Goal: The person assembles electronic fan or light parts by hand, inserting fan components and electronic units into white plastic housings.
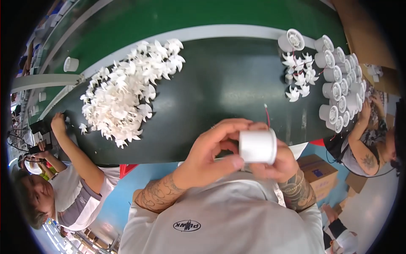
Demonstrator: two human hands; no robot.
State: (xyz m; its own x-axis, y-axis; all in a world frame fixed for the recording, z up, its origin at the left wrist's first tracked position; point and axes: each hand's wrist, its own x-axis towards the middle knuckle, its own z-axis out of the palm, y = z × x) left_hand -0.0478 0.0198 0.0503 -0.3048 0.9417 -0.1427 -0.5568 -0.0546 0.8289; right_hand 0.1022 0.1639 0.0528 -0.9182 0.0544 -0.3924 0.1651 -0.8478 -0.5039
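Note:
A white plastic cup-shaped housing [257,146] is held on its side in front of my chest, at the near edge of the dark table. A thin red wire [267,116] sticks up from behind it, with a small pale end. My left hand [211,148] grips the housing from the left, its thumb at the lower left rim and its fingers curled behind. My right hand [281,165] is closed around the right side and underneath. The housing hides some of the fingers on both hands.
A large heap of white propeller-like fan blades [122,93] lies at left. Small motors with fan blades [299,76] are at right, beside rows of white housings [334,91]. A green conveyor belt [220,12] runs along the far side. Co-workers [80,169] sit on both sides.

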